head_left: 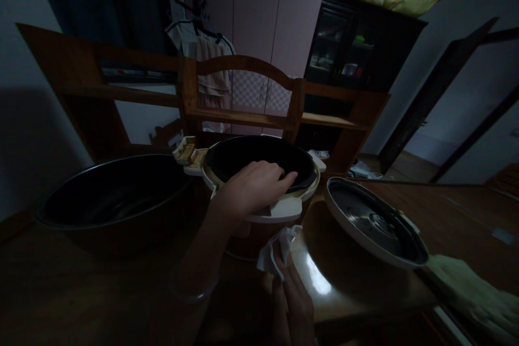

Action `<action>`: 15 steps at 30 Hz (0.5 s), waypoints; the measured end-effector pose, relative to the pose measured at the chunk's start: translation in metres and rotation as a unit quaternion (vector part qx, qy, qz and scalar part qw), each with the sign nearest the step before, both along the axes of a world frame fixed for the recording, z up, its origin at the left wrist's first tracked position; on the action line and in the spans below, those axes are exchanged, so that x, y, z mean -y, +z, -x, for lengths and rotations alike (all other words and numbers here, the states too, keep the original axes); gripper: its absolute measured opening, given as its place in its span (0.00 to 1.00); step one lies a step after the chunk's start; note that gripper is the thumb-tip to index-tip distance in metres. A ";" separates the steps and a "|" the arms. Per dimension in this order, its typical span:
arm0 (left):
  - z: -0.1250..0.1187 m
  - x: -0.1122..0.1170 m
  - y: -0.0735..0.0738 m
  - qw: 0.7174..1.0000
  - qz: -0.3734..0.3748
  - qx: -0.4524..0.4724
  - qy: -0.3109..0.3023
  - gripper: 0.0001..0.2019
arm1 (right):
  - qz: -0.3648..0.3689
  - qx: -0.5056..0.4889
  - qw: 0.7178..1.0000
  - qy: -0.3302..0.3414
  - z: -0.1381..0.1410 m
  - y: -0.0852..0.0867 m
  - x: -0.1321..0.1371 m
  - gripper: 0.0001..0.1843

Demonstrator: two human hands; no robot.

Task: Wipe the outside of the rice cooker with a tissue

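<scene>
A rice cooker (290, 211) with a pale rim stands on the table, its hinge side to the back left. Inside it sits a black inner pot (259, 154). My left hand (253, 189), a bracelet at its wrist, lies over the cooker's front rim, with its fingers curled down into the pot and their tips hidden. Low in front of the cooker, my right hand (290, 294) is closed on a crumpled white cloth (284, 246), close to the cooker's outer wall. A round lid (375, 221) lies to the right, underside up.
A large dark basin (117, 221) stands left of the cooker. Light shines off the table (324, 286) at the right. Pale green fabric (472, 286) lies past the right edge. Behind stands a wooden shelf frame (243, 116); a dark cabinet (365, 43) is further back.
</scene>
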State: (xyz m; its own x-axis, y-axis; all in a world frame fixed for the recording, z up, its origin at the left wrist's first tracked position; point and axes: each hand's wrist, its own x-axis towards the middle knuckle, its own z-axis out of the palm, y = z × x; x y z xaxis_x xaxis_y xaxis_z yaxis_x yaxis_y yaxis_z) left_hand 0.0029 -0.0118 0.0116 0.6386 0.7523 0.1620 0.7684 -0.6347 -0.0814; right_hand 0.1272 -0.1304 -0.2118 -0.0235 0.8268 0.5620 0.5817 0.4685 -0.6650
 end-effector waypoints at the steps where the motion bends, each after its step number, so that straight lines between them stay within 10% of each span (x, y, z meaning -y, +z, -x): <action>1: 0.000 0.000 -0.001 1.000 -0.007 -0.003 -0.003 0.25 | -0.005 0.004 1.000 -0.001 -0.002 -0.001 0.000 0.26; 15: 0.001 -0.001 -0.002 0.999 -0.025 -0.020 -0.010 0.23 | 0.054 -0.080 0.995 -0.028 -0.039 -0.010 -0.011 0.23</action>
